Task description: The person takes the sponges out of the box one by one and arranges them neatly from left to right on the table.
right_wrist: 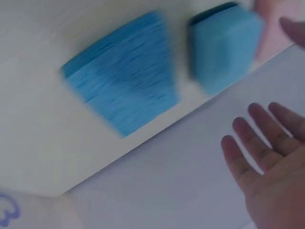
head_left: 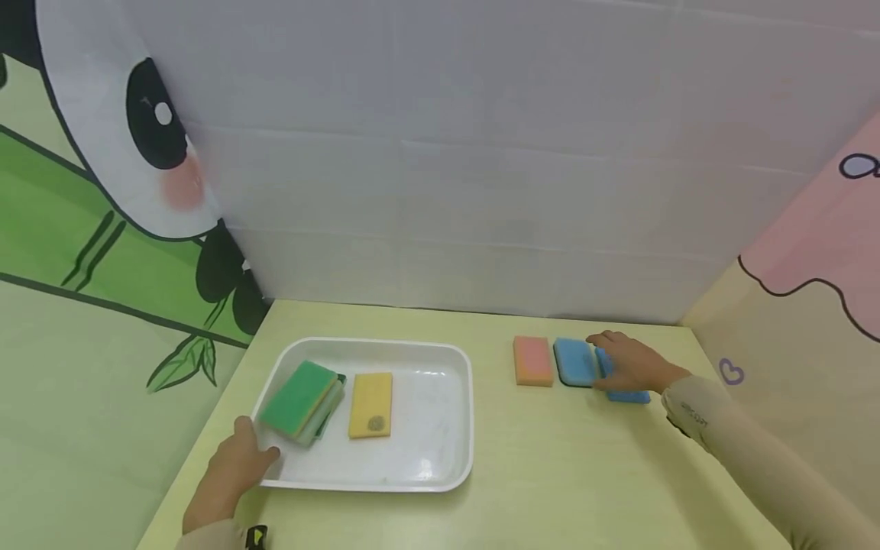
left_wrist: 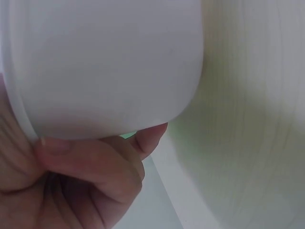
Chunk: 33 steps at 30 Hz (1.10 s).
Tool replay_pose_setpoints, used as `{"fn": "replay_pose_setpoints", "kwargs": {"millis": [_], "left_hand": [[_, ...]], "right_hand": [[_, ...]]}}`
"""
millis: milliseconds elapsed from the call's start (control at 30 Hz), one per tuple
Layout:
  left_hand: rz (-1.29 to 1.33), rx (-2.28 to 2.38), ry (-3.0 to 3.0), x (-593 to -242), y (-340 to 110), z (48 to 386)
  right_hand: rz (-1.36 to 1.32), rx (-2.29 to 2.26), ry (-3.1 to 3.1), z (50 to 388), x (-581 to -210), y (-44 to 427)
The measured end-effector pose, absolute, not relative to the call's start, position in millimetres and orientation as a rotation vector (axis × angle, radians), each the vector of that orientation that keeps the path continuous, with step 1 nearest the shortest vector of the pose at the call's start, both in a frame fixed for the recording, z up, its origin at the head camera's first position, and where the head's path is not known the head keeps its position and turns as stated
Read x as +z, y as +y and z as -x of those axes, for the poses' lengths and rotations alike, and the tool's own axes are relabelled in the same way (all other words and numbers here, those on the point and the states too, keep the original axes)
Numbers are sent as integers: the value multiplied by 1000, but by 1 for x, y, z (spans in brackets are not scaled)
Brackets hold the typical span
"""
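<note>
At the left, my left hand grips the corner edge of a white tray; the left wrist view shows the thumb and curled fingers on its rim. Inside the tray, a green-and-yellow sponge lies tilted on other green sponge pieces, beside a flat yellow sponge with a dark round mark. My right hand hovers, fingers spread, over a textured blue sponge, partly hiding it in the head view. A smoother light blue sponge with a dark underside sits just left of it. Nothing is in the right hand.
Left of the blue sponges lies a pink-and-orange sponge. The pale yellow table meets a white wall sheet behind. Painted panels close off both sides, the right one bearing a purple heart.
</note>
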<state>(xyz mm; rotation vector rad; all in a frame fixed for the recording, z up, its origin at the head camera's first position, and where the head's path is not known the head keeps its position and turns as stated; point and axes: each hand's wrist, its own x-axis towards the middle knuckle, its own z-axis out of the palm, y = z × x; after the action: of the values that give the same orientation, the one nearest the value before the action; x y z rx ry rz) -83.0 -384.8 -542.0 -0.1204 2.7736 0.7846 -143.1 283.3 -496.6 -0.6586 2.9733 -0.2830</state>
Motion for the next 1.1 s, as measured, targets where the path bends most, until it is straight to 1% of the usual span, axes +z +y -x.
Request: {"fn": "replay_pose_setpoints", "kwargs": {"millis": [167,400,533,667,900,1100], "left_hand": [[104,795,2781,-541,-385,82],[102,810,2783,-543,-386,81],[101,829,2780,-543,-384,81],[109,836,2783,-542,-382,80],[117,847,2766,-540,-381,78],[105,852,2777,-540,-381,79]], "right_hand": [[706,-297,3016,139,-483,234],[879,-380,3038,137,-464,166],[879,-305,3012,138,-457,132],[862,-252,2978,140,-455,100],[1003,-249,2930,140,-452,48],[1049,-171,2887,143,-457,10]]}}
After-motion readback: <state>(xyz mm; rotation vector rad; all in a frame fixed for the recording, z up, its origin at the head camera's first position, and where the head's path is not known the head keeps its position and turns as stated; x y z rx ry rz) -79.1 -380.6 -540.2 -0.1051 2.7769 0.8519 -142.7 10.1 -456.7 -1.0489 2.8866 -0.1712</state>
